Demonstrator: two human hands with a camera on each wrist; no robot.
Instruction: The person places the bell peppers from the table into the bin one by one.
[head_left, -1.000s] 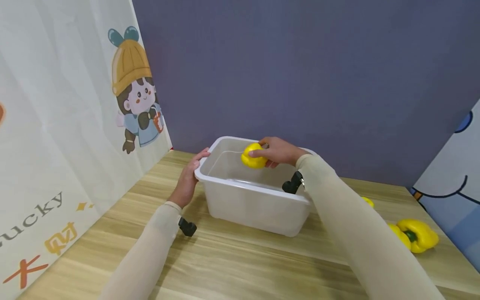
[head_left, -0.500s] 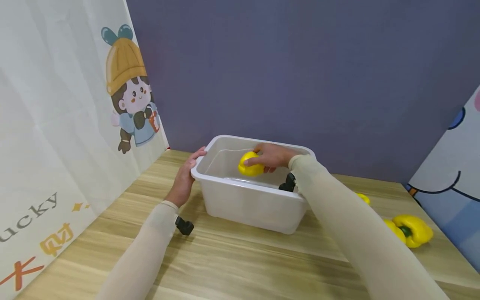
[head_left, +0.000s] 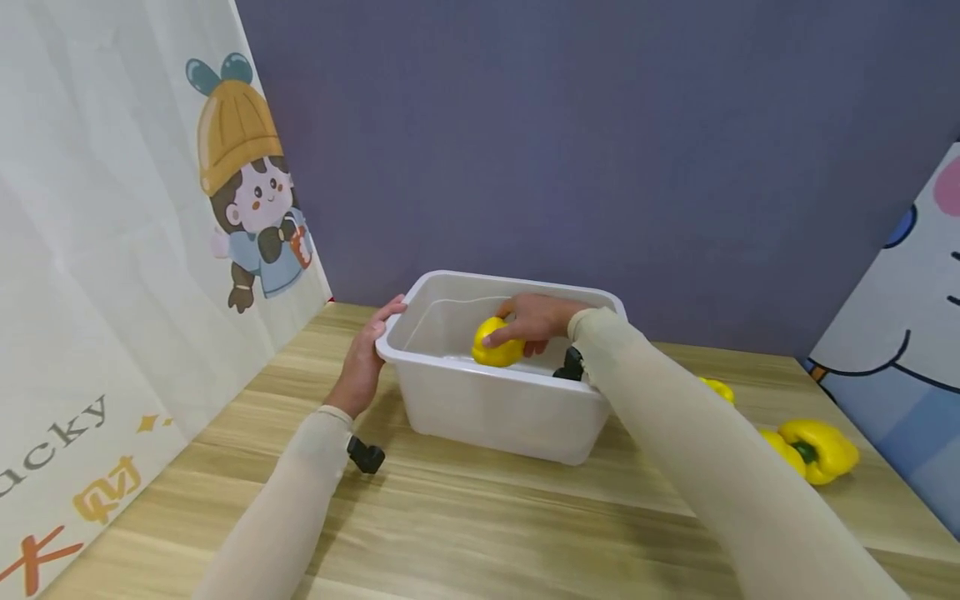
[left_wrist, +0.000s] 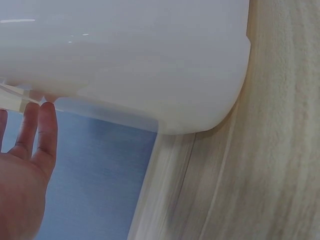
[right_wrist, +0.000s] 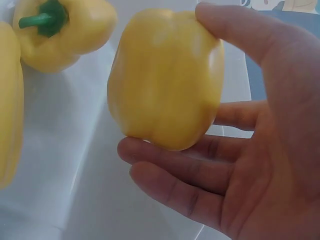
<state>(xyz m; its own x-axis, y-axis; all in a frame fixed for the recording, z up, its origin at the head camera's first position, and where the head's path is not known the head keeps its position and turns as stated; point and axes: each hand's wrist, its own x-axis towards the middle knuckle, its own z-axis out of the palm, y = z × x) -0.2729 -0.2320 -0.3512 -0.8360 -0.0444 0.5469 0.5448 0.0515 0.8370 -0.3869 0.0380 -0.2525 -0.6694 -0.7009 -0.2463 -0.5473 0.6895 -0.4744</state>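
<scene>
My right hand (head_left: 536,321) reaches down into a pale grey plastic bin (head_left: 487,408) and grips a yellow bell pepper (head_left: 497,343) between thumb and fingers. In the right wrist view, the thumb lies at the top of this bell pepper (right_wrist: 167,75), with fingers beneath and behind it. Two more yellow peppers, one with a green stem (right_wrist: 55,32), the other cut off by the frame edge (right_wrist: 7,105), show beside it over the bin's pale inside. At the bin's left end, my left hand (head_left: 363,362) touches the rim, fingers (left_wrist: 47,130) fairly straight.
On the wooden table (head_left: 465,533), right of the bin, lie a yellow bell pepper with a green stem (head_left: 817,450) and another yellow pepper (head_left: 718,389), partly behind my right sleeve. A dark blue-grey wall (head_left: 562,150) stands close behind the bin.
My right hand has lowered the bell pepper deeper into the bin. My left hand keeps its place on the rim. The whole scene has shifted slightly left in view.
</scene>
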